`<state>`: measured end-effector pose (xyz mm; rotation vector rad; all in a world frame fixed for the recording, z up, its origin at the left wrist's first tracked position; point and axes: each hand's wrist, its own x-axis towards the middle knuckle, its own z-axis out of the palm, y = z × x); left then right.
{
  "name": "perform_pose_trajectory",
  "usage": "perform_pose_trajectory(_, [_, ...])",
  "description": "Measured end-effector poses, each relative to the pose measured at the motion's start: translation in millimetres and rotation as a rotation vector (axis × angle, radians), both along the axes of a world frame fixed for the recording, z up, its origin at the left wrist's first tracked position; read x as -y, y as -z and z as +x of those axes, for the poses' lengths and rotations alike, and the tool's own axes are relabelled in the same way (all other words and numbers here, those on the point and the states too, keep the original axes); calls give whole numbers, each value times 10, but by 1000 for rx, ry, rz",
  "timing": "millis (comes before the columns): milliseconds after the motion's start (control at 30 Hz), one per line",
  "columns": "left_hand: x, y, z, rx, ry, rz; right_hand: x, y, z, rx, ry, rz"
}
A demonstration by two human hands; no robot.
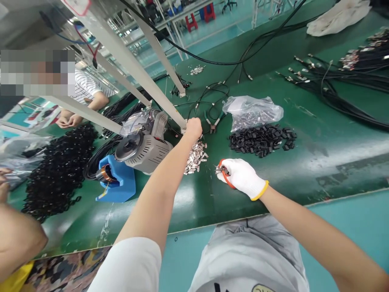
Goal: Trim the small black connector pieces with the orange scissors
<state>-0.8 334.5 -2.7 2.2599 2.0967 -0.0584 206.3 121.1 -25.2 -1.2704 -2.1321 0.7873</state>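
My left hand point(193, 129) is bare and curled closed beside the foot of a white post. Its fingers face away, so whatever they hold is hidden. Just below it lies a pile of small silvery metal connector pieces point(196, 158). A white knit glove with a yellow cuff covers my right hand point(240, 176), which is wrapped round orange-handled pliers point(225, 173); their metal jaws point left towards the pile. Beyond the glove are a heap of small black plastic pieces point(261, 141) and a clear plastic bag point(253, 111).
A grey machine point(146, 150) and a blue tape dispenser point(120, 186) stand left. Green-handled cutters point(213, 126) lie behind my hands. Black cables point(343, 87) cover the right side. Black rings point(60, 170) are heaped at left, near other people's hands point(69, 119).
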Motion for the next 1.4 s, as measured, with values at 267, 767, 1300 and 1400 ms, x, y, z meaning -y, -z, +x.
perform_pose_trajectory(267, [483, -21, 594, 722, 434, 39, 26, -15, 30, -55, 16, -31])
perform_pose_trajectory(767, [1863, -59, 193, 1172, 241, -142, -42, 67, 67, -471, 245, -282])
perform_pose_trajectory(1300, [2019, 134, 57, 998, 497, 149, -61, -93, 87, -579, 238, -435])
perform_pose_trajectory(1400, [2045, 157, 22, 1030, 444, 141, -68, -121, 101, -589, 254, -440])
